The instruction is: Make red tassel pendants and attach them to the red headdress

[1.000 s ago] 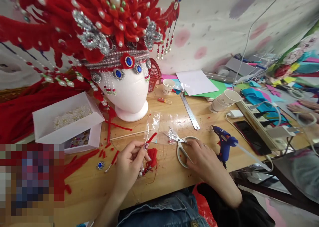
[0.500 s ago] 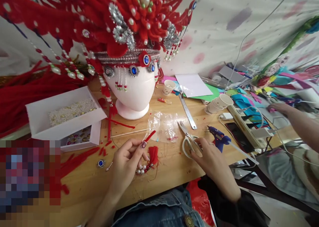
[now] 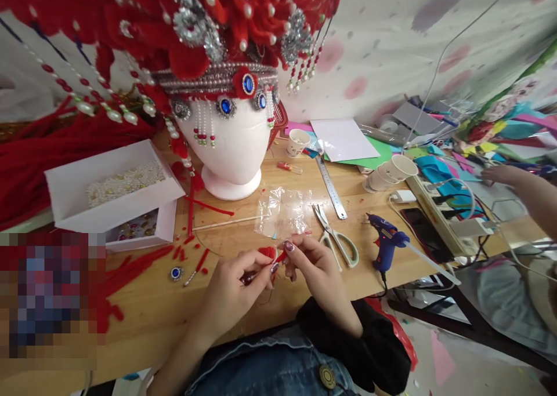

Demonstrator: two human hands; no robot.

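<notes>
A short red chenille stem (image 3: 282, 257) is pinched between my two hands, low over the table. My left hand (image 3: 241, 280) has its thumb and fingertips closed on one end. At the other end, the fingertips of my right hand (image 3: 317, 271) are pressed together on it. The red tassel (image 3: 267, 251) shows just behind my left fingers, and its pearl beads are mostly hidden. Beyond my right hand lie white-handled scissors (image 3: 335, 239), blades slightly apart. Left of my hands are a blue-gem ornament (image 3: 176, 273) and a small beaded piece (image 3: 190, 277).
A white foam head (image 3: 230, 146) wears a tall red beaded headdress (image 3: 243, 19). White boxes (image 3: 65, 204) of beads stand at left. On the right are a blue glue gun (image 3: 385, 242), paper cups (image 3: 398, 170), a power strip (image 3: 429, 216) and another person's arm (image 3: 522, 187).
My right hand has let go of the scissors and moved left to meet my left hand at the red chenille stem. The scissors now lie on the table. The view has shifted slightly.
</notes>
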